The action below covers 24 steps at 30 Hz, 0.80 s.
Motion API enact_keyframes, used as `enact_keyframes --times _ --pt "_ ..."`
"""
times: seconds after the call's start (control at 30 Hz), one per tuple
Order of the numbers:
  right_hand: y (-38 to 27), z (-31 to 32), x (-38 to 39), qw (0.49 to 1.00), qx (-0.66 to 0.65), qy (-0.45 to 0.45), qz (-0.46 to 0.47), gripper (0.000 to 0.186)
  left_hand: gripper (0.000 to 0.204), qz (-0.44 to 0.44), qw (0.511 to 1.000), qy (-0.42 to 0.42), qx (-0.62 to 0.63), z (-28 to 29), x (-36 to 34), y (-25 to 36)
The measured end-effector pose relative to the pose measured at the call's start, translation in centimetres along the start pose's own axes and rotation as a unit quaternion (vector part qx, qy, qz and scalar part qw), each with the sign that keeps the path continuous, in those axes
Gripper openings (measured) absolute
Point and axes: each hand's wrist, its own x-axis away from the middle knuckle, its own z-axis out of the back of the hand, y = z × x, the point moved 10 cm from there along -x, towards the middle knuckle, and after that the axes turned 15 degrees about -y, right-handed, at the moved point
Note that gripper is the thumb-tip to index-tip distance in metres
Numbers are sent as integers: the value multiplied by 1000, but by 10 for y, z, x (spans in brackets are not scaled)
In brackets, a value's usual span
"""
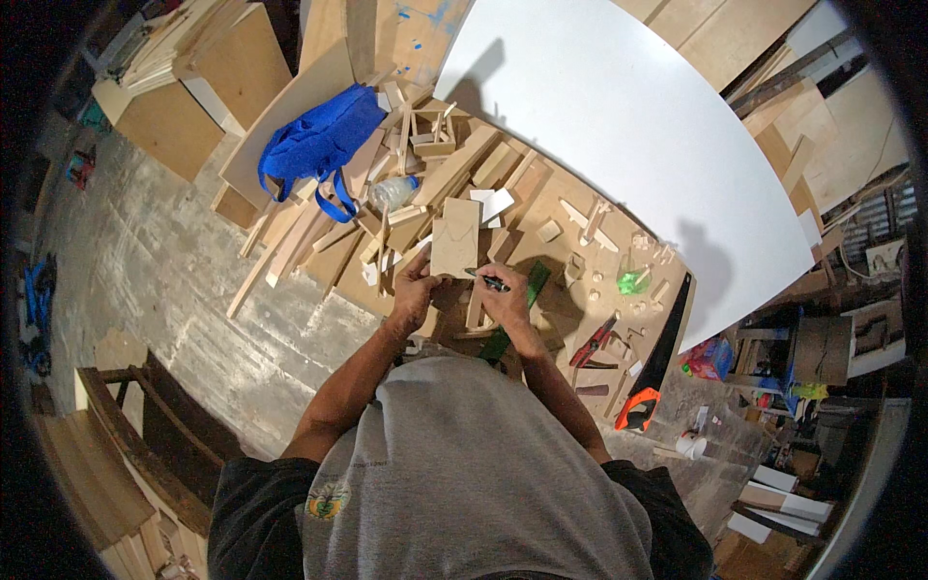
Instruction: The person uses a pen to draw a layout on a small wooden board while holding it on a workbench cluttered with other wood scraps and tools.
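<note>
My left hand (414,293) grips the lower left edge of a small rectangular wooden board (454,240), which is raised above the cluttered bench. A faint line shows on the board's face. In my right hand (507,298) is a black marker (490,281), its tip at the board's lower right edge. Beneath the right hand and forearm runs a green strip (532,288), partly covered by the wrist. Wood offcuts (495,166) lie beyond the board, and a clear plastic bottle (392,192) with a blue cap rests among them.
A handsaw (640,410) with an orange handle lies at the bench's right edge, near red-handled pliers (595,342). Small wooden pieces, a wooden toy plane (590,224) and a green-bottomed clear container (634,278) sit right. A blue bag (324,140) is far left; a large white panel (619,106) stands behind.
</note>
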Motion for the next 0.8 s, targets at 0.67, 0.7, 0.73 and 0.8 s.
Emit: enact_keyframes --times 0.67,0.7,0.73,0.8 --pt "8 -32 -57 996 -70 -46 -32 15 71 6 1000 16 -7 3 3 3" --pt "7 -32 -58 996 -64 -48 -29 14 71 -4 1000 19 -4 5 3 3" --pt "6 -32 -59 997 -57 -50 -26 14 71 -13 1000 21 -1 6 2 2" --pt "4 -34 -58 996 -66 -61 -28 14 69 -12 1000 16 -1 8 1 -1"
